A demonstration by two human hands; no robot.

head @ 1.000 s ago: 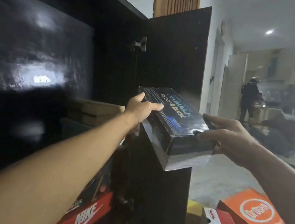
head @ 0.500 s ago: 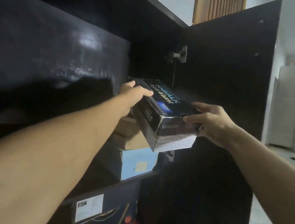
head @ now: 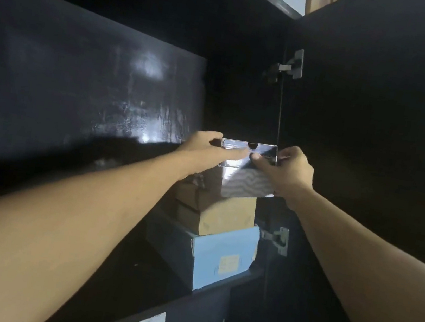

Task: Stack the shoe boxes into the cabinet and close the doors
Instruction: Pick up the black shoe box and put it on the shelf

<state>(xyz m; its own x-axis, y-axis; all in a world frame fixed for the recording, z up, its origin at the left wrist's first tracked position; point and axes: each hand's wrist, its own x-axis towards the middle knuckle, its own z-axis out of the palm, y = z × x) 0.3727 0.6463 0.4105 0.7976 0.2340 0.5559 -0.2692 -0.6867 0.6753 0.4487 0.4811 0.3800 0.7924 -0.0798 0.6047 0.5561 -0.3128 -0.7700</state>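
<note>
Atop the brown box (head: pixel 223 214), glossy shoe box (head: pixel 246 182) gripped by both hands: left (head: pixel 202 148), right (head: pixel 290 171).

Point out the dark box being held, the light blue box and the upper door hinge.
dark box (head: pixel 246 182), head view, front end face.
light blue box (head: pixel 222 260), head view, front end panel.
upper door hinge (head: pixel 290 68), head view, metal arm.

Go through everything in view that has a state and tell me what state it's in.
Glossy dark shoe box: lid on, atop the stack, gripped.
Tan cardboard box: closed, mid-stack.
Light blue box: closed, bottom.
Black cabinet door: open.
Left hand: gripping.
Right hand: gripping.
</note>
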